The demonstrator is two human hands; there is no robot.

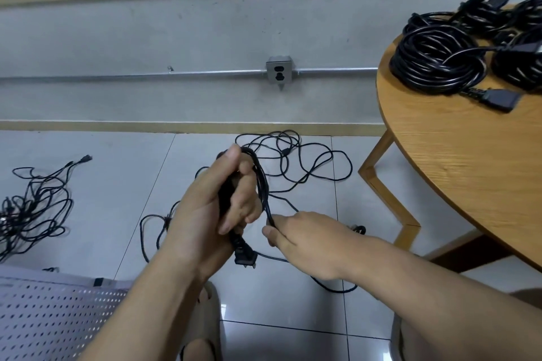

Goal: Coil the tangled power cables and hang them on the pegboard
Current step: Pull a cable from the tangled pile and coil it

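My left hand (217,208) grips a bunch of black power cable loops (261,182), with the plug (245,256) hanging out below the palm. My right hand (305,240) pinches a strand of the same cable just under the bunch. The rest of this cable (311,161) lies in loose tangles on the tiled floor behind my hands. Another tangled black cable (32,208) lies on the floor at the far left. A perforated grey pegboard (50,319) lies flat at the lower left.
A round wooden table (457,161) stands at the right with several coiled black cables (437,61) on it. A wall outlet (279,73) on a metal conduit sits low on the grey wall. My sandalled foot (205,313) is below my hands.
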